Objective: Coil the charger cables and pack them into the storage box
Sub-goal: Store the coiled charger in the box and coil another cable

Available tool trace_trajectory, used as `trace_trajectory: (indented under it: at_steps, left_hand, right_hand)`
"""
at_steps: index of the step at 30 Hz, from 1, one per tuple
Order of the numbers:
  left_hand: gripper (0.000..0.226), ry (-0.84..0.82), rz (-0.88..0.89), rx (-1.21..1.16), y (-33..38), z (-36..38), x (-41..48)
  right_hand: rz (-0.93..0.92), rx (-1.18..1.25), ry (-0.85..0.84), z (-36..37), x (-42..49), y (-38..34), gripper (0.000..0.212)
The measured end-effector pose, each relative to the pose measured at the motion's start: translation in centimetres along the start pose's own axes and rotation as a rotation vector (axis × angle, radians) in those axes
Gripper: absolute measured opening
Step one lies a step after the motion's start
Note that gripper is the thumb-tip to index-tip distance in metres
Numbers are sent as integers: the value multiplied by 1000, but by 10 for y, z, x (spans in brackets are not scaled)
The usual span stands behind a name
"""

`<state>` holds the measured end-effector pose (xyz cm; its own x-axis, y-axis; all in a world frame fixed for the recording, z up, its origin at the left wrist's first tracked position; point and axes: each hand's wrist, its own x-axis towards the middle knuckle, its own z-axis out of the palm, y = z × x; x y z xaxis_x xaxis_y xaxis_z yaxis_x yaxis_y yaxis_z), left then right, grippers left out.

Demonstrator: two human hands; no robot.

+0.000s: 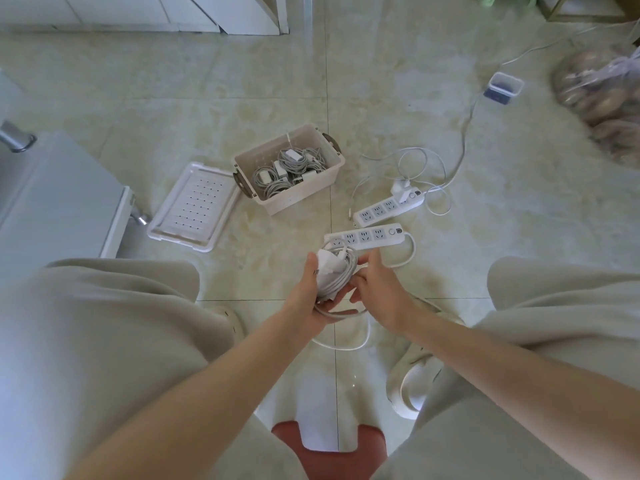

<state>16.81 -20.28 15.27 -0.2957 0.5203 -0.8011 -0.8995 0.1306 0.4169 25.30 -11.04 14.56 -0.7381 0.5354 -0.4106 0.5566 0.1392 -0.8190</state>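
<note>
- Charger cable (337,273): half-wound bundle with its white adapter, held in the air nearer me than the storage box (299,195), so the loops stay stacked.
- Left hand (306,297): my fingers curl round the bundle and clamp it. My right hand (381,289) pinches its edge, probably to lay the next turn.
- Loose tail (349,346): hangs below the bundle, not yet wound.
- Box: open-topped and holding coiled chargers, with its lid (194,206) lying left of it. Bare floor lies on the near side, and a power strip (367,235) borders that path on the right.
</note>
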Motion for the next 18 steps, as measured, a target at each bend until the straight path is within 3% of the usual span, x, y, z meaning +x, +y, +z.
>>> trace_trajectory:
  at_steps: [6, 9, 13, 18]
  left_hand:
    - [48, -59, 32, -220, -18, -9, 10]
    - [43, -5, 77, -187, -20, -13, 13]
    - [51, 86, 86, -71, -26, -16, 17]
    - [44, 237, 94, 38, -41, -20, 21]
  right_hand:
    - [-91, -208, 14, 9, -6, 8, 22]
    - [-76, -183, 26, 12, -8, 8, 26]
    - [-79, -158, 6, 21, -14, 14, 46]
    - [17, -63, 116, 38, -24, 26, 55]
